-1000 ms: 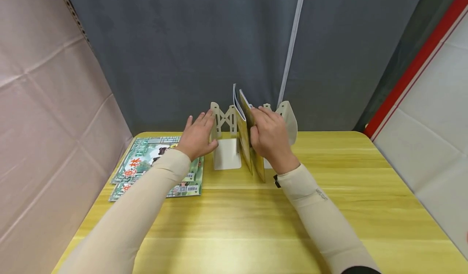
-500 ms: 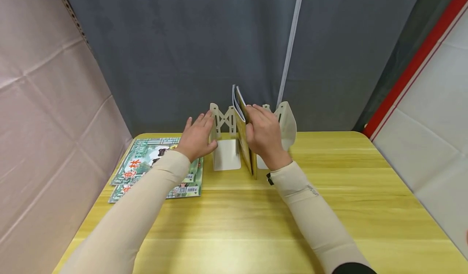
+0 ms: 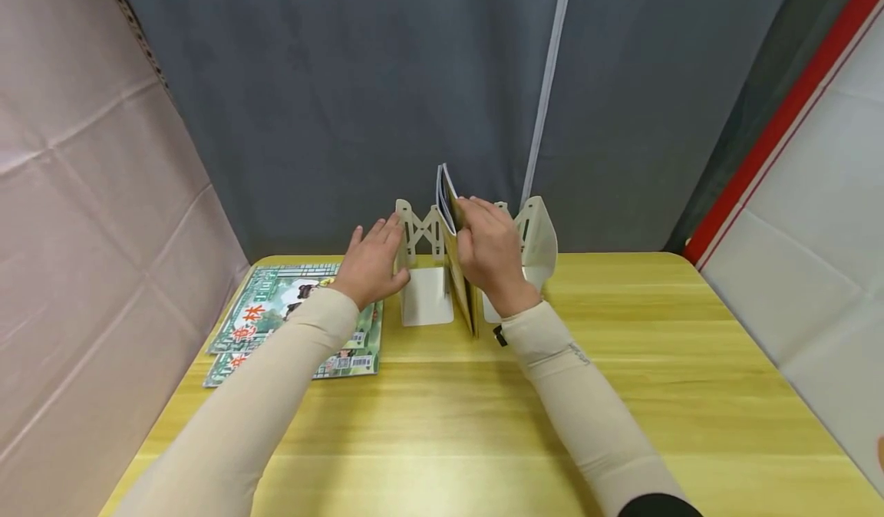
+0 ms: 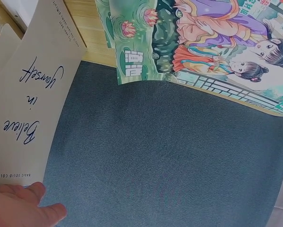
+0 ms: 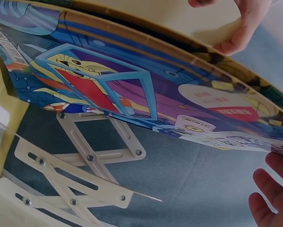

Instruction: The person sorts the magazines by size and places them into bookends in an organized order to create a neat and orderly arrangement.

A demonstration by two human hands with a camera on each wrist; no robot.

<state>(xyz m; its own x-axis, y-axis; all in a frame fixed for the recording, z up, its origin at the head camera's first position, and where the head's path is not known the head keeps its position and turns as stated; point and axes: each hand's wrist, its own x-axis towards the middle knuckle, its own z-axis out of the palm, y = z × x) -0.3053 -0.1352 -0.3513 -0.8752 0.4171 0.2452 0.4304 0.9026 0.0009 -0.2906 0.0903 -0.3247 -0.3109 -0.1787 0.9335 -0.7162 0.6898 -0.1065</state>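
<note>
Thin magazines stand on edge close together inside a cream expandable bookend, leaning slightly. My right hand holds the rightmost one by its near upper part, fingers along its right side. The right wrist view shows that colourful cartoon cover, with a fingertip at its edge and the other fingers loose. Straight fingers of my left hand rest against the bookend's left panel. That panel, printed "Believe in Yourself", fills the left of the left wrist view.
Several green illustrated magazines lie overlapping at the left on the wooden table. Lattice bars join the bookend's parts at the back. A dark grey curtain hangs behind.
The right hand has moved left with the magazine, bringing it against the one beside it and narrowing the gap. The left hand has stayed at the left panel.
</note>
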